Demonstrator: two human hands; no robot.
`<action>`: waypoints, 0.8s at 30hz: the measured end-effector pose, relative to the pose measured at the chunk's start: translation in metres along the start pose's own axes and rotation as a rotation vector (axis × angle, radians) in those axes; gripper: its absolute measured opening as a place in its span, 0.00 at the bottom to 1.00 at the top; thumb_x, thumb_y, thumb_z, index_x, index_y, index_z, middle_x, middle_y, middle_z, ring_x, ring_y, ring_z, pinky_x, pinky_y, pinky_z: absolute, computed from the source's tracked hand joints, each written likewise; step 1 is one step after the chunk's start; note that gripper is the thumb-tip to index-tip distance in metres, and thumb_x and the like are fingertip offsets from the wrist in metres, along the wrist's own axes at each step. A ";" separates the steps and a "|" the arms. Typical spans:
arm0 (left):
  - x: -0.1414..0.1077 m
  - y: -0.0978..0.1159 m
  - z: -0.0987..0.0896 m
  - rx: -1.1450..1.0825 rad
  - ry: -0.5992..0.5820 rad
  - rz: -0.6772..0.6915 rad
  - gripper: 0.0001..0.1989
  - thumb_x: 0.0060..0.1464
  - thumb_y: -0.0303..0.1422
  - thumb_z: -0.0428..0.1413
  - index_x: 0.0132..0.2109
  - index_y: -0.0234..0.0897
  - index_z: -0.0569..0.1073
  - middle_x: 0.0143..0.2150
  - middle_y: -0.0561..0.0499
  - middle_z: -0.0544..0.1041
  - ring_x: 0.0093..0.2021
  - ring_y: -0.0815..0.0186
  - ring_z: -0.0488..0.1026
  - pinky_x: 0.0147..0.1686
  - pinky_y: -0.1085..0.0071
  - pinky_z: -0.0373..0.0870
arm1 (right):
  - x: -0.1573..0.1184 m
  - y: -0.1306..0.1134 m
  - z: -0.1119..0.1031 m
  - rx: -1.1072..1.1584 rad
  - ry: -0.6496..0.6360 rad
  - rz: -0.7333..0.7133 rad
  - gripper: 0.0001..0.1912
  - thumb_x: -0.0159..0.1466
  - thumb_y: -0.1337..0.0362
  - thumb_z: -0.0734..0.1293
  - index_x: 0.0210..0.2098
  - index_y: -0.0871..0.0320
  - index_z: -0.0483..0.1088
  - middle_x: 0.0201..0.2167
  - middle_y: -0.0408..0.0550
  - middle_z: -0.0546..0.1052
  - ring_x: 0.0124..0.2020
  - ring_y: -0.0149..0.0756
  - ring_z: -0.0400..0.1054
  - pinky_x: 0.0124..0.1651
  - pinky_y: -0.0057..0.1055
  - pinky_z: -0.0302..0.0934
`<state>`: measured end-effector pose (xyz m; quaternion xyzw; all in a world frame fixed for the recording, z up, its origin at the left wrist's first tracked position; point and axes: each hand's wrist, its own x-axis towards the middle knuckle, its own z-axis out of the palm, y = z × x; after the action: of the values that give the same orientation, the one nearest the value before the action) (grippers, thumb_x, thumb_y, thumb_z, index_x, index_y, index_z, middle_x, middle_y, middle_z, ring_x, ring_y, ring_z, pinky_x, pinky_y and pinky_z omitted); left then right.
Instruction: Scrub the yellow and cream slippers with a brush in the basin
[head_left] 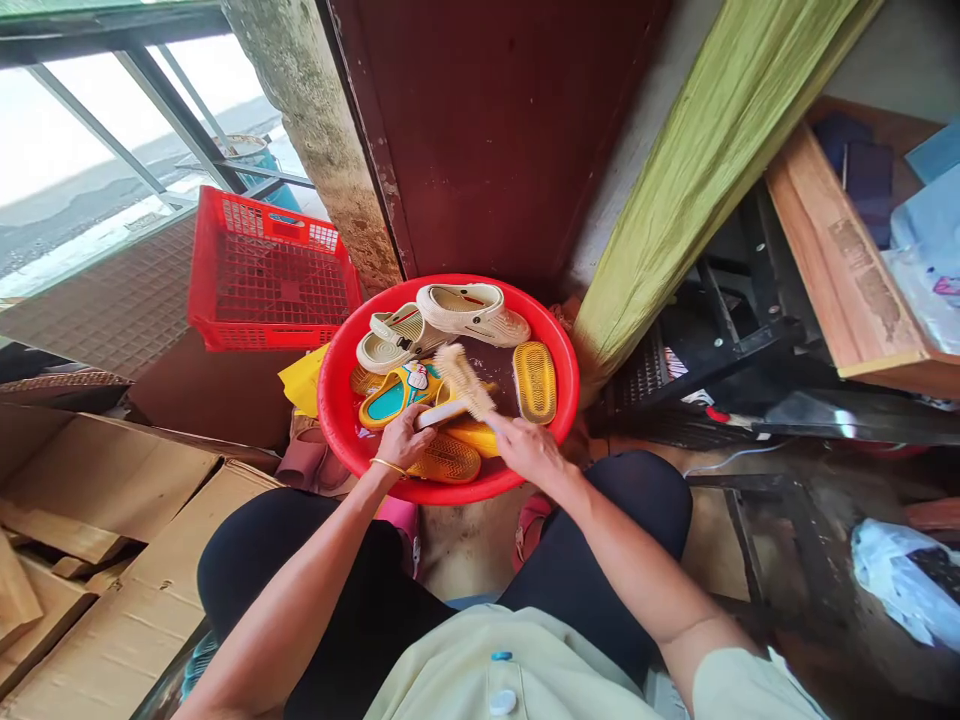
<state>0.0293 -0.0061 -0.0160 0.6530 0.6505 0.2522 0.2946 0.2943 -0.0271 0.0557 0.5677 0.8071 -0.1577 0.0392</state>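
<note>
A red basin (336, 430) holds water and several shoes. My right hand (527, 447) is closed around the handle of a brush (463, 382), whose pale bristles lie over the middle of the basin. Closed on the end of a white strap-like piece (442, 411), my left hand (406, 440) is at the basin's near left; what the piece belongs to is partly hidden by the brush. Cream clogs (476, 312) rest at the far side. A yellow and teal sandal (397, 398) lies left of the brush, and a yellow sole (535, 383) leans at the right.
Beyond the basin's left side stands a red crate (281, 290). Cardboard boxes (157, 600) fill the lower left. A green curtain (667, 200) hangs to the right, beside a wooden drawer (855, 260). A dark red door (487, 130) is behind the basin.
</note>
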 end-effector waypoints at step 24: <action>0.005 -0.003 -0.023 -1.161 -0.006 -0.388 0.24 0.36 0.29 0.65 0.46 0.37 0.79 0.44 0.48 0.83 0.44 0.55 0.79 0.45 0.58 0.78 | 0.022 0.032 0.000 0.397 0.403 0.067 0.25 0.70 0.66 0.62 0.65 0.48 0.71 0.55 0.45 0.82 0.53 0.39 0.78 0.60 0.33 0.68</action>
<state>0.0110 -0.0003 -0.0023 0.2562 0.5130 0.5056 0.6447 0.3162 0.0030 0.0439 0.6104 0.7328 -0.1952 -0.2286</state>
